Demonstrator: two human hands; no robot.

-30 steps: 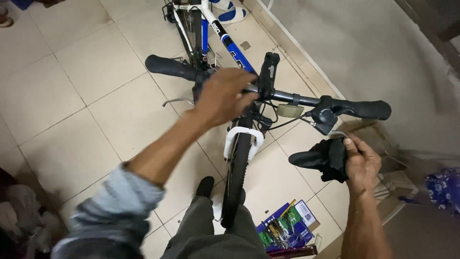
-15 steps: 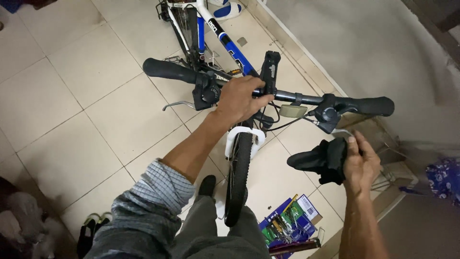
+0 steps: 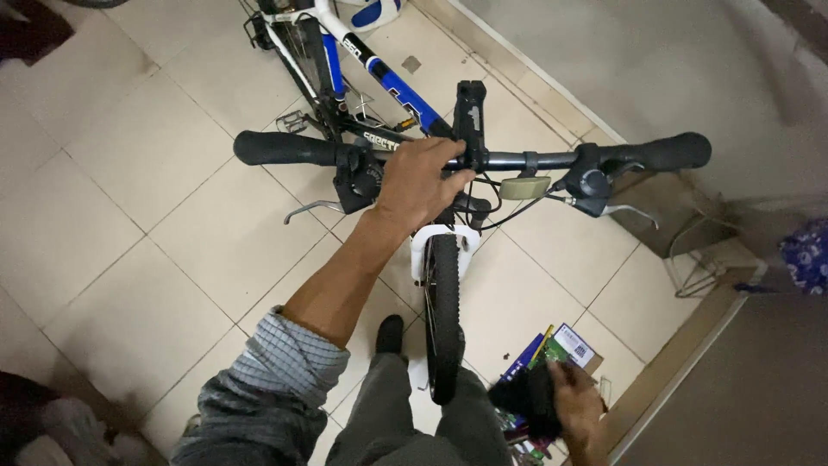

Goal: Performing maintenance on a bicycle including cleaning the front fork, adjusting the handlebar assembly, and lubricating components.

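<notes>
**Hand on the bar, bicycle standing on pale tiles**

The floor [image 3: 129,198] is laid with large square cream tiles with thin dark joints, dull and a little scuffed. A pale skirting strip runs along the foot of a plain grey wall [image 3: 655,60] at upper right, and a lower ledge or step edge crosses the bottom right corner.

One blue, white and black bicycle [image 3: 379,78] stands on the tiles, seen from above its front. It has one straight black handlebar [image 3: 535,160] with two black rubber grips, one at each end, two silver brake levers below them, and one narrow black front tyre [image 3: 444,319] pinched between the person's grey-trousered legs. One black shoe toe [image 3: 390,332] shows beside the tyre.

The left hand [image 3: 418,181] lies over the handlebar just left of the black stem, fingers curled down around the bar in a clasp. The sleeve is grey and pushed up the forearm.

The right hand [image 3: 578,410] is low at the bottom edge, closed around one dark, soft black object [image 3: 526,401]; what it is cannot be told. Just behind it on the floor lies one flat colourful cardboard box [image 3: 561,345], green, blue and yellow. One bent wire rack [image 3: 699,267] sits by the wall.
</notes>
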